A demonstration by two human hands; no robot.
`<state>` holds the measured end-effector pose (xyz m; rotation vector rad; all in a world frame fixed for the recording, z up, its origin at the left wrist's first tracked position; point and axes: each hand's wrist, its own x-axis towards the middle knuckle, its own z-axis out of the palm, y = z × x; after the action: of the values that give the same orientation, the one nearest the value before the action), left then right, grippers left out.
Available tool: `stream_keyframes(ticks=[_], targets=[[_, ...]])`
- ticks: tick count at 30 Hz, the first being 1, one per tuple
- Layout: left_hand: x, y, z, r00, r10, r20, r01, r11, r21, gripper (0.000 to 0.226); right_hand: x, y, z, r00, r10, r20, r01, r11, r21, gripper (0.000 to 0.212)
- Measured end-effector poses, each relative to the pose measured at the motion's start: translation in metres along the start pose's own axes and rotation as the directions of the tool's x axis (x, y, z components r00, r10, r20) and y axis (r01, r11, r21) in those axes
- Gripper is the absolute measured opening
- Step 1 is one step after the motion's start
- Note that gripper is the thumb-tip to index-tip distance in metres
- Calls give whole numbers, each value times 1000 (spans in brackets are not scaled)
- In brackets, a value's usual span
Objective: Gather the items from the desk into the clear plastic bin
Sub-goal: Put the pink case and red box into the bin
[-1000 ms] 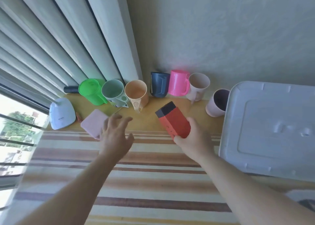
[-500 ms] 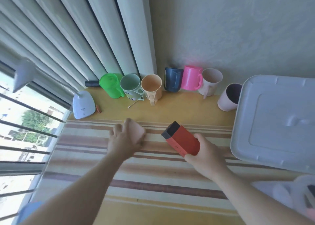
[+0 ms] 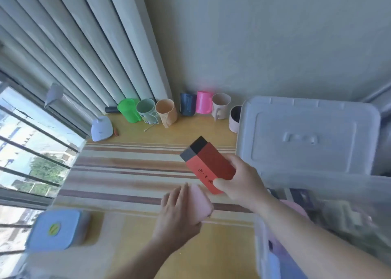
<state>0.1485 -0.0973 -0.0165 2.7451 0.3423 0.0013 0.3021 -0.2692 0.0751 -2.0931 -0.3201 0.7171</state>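
Our right hand grips the red box above the desk, just left of the clear plastic bin at the desk's right edge; our left hand holds the pink case; cups line the far edge.

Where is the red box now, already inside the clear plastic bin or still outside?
Outside. The right hand grips the red box in the air above the striped cloth, left of the clear plastic bin.
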Motion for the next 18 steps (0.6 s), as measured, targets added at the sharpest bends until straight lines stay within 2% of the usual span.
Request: stream_keyframes(ticks=[3,8,11,13,16,18], targets=[[16,48,-32,990,25,-141,-27,1000,-9,108,-50,1,-57,994,-94,-48,97,994,50,44],[27,144,-70,979,31,-201,-46,997,-70,119,-127,34,-161,981,-136,-140,139,990,16,37],[25,199,-69,988,58,-141,-74,991,-114,120,-166,86,-215,974,-26,-226,15,999,-52,37],[20,230,-59,983,139,-121,-153,982,-110,119,-189,126,-239,958,90,-271,-108,993,-52,39],[13,269,-27,940,333,-72,-335,942,-19,115,-215,179,-257,943,227,-242,-243,969,-39,38],[10,290,-3,909,415,26,-416,910,4,116,-225,204,-262,939,305,-162,-318,946,-62,43]])
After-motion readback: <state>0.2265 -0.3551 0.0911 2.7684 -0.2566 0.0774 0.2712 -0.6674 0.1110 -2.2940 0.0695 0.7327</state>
